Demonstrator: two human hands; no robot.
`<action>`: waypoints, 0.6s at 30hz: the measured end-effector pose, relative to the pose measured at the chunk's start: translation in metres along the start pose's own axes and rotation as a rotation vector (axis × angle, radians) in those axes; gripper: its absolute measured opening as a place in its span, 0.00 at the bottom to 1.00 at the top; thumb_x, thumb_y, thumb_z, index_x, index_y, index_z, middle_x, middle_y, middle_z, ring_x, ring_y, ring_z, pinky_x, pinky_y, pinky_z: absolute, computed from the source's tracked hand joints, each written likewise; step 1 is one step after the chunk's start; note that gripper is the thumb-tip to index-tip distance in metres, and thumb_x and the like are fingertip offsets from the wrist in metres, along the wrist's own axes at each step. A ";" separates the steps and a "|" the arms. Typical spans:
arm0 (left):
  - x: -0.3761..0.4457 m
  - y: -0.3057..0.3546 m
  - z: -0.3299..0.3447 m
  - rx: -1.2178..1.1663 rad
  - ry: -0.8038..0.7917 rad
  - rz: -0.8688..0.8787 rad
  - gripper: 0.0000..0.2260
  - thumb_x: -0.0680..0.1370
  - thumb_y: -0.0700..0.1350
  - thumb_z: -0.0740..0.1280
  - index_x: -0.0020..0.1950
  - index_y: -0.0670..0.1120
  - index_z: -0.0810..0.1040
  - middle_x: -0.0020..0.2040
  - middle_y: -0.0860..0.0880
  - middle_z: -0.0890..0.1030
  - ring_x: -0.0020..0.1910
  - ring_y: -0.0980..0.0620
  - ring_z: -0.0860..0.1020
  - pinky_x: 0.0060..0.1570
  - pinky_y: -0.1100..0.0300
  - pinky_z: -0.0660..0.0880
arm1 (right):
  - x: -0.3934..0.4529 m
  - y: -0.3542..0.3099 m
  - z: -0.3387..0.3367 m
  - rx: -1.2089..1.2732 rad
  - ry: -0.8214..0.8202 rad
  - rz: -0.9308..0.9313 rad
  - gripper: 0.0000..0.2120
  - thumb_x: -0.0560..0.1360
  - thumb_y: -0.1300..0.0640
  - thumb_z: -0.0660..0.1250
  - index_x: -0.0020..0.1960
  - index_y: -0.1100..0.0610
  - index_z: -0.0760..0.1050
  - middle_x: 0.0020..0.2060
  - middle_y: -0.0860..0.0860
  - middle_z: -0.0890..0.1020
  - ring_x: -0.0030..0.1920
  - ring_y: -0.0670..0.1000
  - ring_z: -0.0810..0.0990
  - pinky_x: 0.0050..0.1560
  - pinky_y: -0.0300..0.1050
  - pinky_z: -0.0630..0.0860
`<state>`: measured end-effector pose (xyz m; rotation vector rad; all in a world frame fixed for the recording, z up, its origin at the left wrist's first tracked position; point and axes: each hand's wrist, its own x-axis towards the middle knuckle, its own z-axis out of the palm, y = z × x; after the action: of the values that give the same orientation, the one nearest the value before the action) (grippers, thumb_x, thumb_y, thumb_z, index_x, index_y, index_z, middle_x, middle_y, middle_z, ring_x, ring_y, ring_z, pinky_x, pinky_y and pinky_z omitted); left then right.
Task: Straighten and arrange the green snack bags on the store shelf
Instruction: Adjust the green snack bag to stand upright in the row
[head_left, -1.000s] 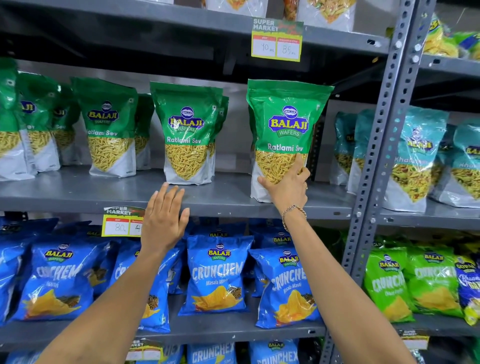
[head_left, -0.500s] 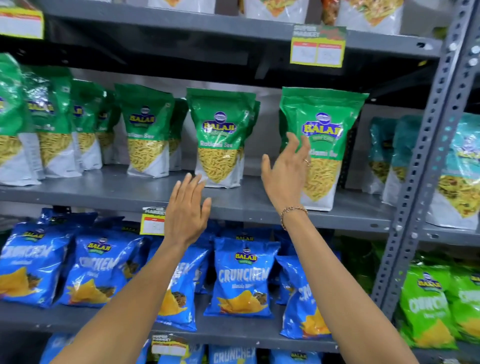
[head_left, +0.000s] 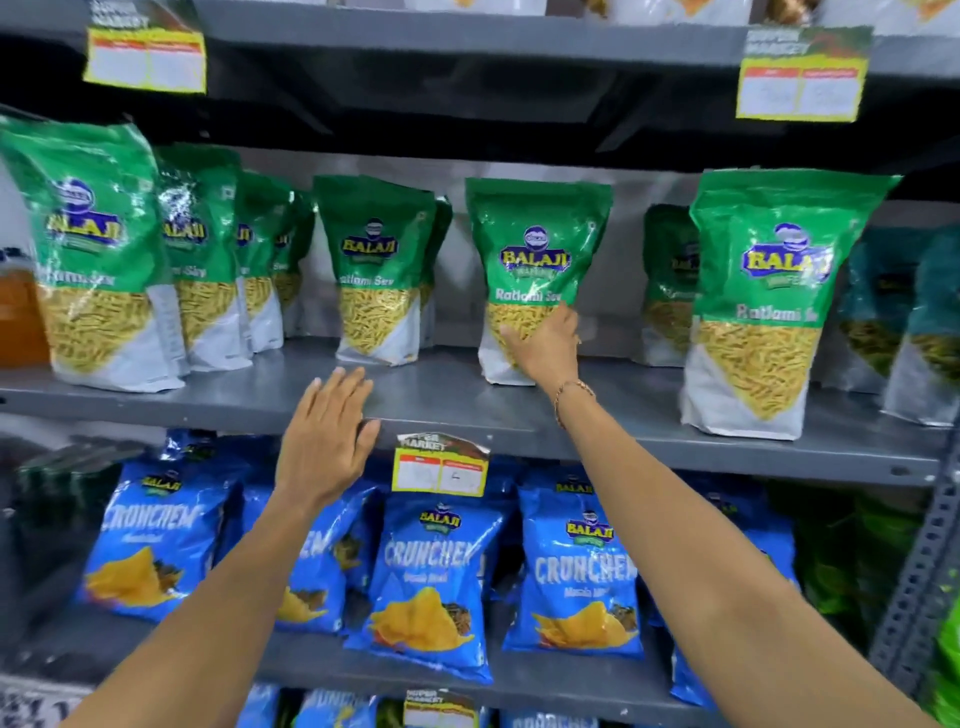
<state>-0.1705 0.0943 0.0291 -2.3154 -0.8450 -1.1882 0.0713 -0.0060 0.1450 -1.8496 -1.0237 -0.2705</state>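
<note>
Head view. Grey metal shelf (head_left: 467, 400), front lip running left to right across mid-frame; bare shelf surface open between the standing bags and along the front edge, widest ahead of the left hand. Upright perforated post (head_left: 919, 577) closes the bay at lower right.

Green snack bags, upright on this shelf: front row of five clearly seen, namely the far-left bag (head_left: 93, 260), the second bag (head_left: 200, 260), the centre-left bag (head_left: 376, 270), the centre bag (head_left: 535, 270) and the right bag (head_left: 769, 306), nearest the front lip. Further green bags stand behind these, partly hidden; their count cannot be told. Gaps of bare shelf separate the three rightward front bags.

Blue snack bags (head_left: 426, 582) on the shelf below: at least four fronts visible, overlapping. Yellow price tags: four, two on the upper shelf lip, one (head_left: 440, 465) on the middle lip, one at the bottom edge.

Left hand (head_left: 327, 436): fingers together and extended, palm toward the shelf lip, holding nothing; contact with the lip cannot be told.

Right hand (head_left: 545, 345): open, fingers spread flat against the lower front of the centre bag, not closed around it. Bracelet (head_left: 571, 392) on that wrist.
</note>
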 end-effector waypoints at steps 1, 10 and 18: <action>-0.001 -0.001 0.003 -0.015 0.025 -0.003 0.29 0.83 0.54 0.44 0.68 0.35 0.71 0.69 0.38 0.73 0.70 0.38 0.69 0.71 0.46 0.57 | 0.001 -0.003 0.007 -0.006 0.001 0.029 0.48 0.73 0.42 0.69 0.76 0.67 0.47 0.74 0.63 0.56 0.74 0.62 0.57 0.73 0.55 0.59; -0.005 -0.002 0.021 -0.088 0.164 -0.024 0.23 0.83 0.50 0.48 0.69 0.38 0.71 0.69 0.40 0.74 0.70 0.40 0.68 0.70 0.47 0.60 | 0.009 -0.009 0.046 -0.108 0.174 0.166 0.52 0.70 0.38 0.69 0.77 0.61 0.44 0.76 0.64 0.50 0.75 0.67 0.53 0.71 0.61 0.59; -0.007 -0.002 0.020 -0.104 0.159 -0.028 0.24 0.83 0.51 0.48 0.70 0.39 0.71 0.69 0.41 0.74 0.72 0.42 0.66 0.71 0.47 0.59 | 0.013 -0.005 0.056 -0.099 0.222 0.145 0.52 0.67 0.39 0.72 0.77 0.60 0.47 0.73 0.65 0.55 0.69 0.67 0.63 0.67 0.61 0.66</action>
<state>-0.1636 0.1051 0.0120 -2.2593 -0.7781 -1.4380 0.0620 0.0480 0.1271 -1.9228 -0.7322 -0.4358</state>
